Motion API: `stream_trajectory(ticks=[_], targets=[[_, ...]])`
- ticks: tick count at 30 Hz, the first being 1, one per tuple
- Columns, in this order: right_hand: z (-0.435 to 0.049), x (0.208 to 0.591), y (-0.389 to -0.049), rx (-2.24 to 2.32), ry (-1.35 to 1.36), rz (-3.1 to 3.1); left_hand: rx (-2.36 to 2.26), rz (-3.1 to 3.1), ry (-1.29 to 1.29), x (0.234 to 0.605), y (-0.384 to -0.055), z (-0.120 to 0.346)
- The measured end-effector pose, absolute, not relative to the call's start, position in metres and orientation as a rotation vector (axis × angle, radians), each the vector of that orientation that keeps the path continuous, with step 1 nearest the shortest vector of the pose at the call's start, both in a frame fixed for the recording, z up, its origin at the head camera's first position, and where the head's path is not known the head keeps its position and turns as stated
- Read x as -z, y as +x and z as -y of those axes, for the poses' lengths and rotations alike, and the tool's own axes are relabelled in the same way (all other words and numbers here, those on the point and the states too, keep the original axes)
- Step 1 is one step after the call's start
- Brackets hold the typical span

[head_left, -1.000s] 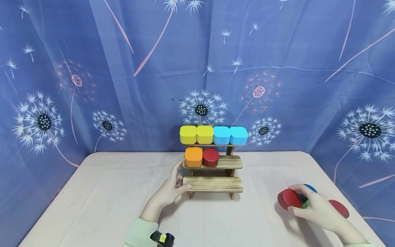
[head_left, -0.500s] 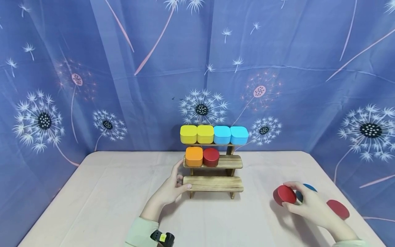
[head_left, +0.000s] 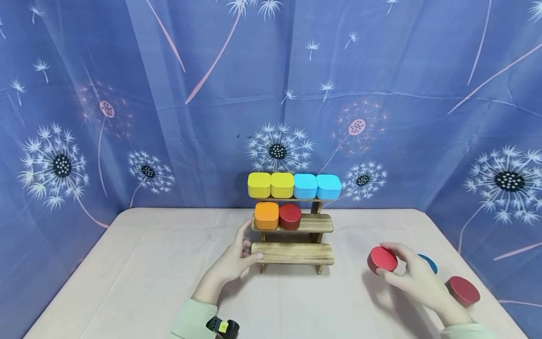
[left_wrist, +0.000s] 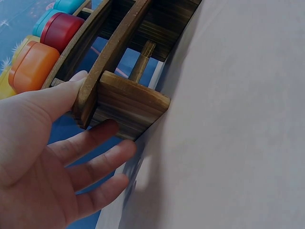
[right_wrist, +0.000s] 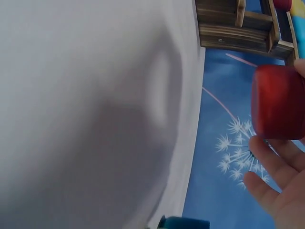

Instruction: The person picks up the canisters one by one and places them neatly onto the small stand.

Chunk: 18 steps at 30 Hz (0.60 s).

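Note:
A three-step wooden stand (head_left: pixel 292 253) stands at the middle of the table. My left hand (head_left: pixel 230 263) holds its left end, thumb on the lowest step; in the left wrist view the other fingers lie partly curled behind the wood (left_wrist: pixel 126 100). Off to the stand's right, my right hand (head_left: pixel 417 278) pinches a round red tin (head_left: pixel 382 260) by its sides, above the table. On the middle step sit an orange tin (head_left: pixel 267 215) and a dark red round tin (head_left: pixel 290 216). Yellow tins (head_left: pixel 259 185) and light blue tins (head_left: pixel 328 187) fill the top step.
A blue round tin (head_left: pixel 429 264) lies partly hidden behind my right hand. Another dark red round tin (head_left: pixel 463 291) is near the table's right edge. Blue dandelion-print cloth (head_left: pixel 203 155) hangs behind and at both sides of the pale table (head_left: pixel 139 282).
My right hand has carried the red tin leftward and slightly farther from me, apart from the other loose tins. The left hand keeps its place on the stand.

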State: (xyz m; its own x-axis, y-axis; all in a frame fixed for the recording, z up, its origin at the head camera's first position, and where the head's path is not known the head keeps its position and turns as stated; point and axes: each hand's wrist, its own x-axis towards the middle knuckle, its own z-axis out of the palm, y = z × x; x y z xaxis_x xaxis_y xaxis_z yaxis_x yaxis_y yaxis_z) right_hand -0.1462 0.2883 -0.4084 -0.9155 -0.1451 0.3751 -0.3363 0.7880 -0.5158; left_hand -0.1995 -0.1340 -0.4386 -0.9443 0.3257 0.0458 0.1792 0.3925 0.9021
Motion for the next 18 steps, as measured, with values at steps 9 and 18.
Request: stream_trajectory(ticks=[9, 18], targets=[[-0.275, 0.413, -0.154, -1.064, 0.342, 2.585, -1.598, -2.494, 0.428, 0.440, -0.200, 0.134], [-0.255, 0.413, -0.161, -1.335, 0.370, 2.462, -1.624, -2.460, 0.410, 0.440, -0.201, 0.134]])
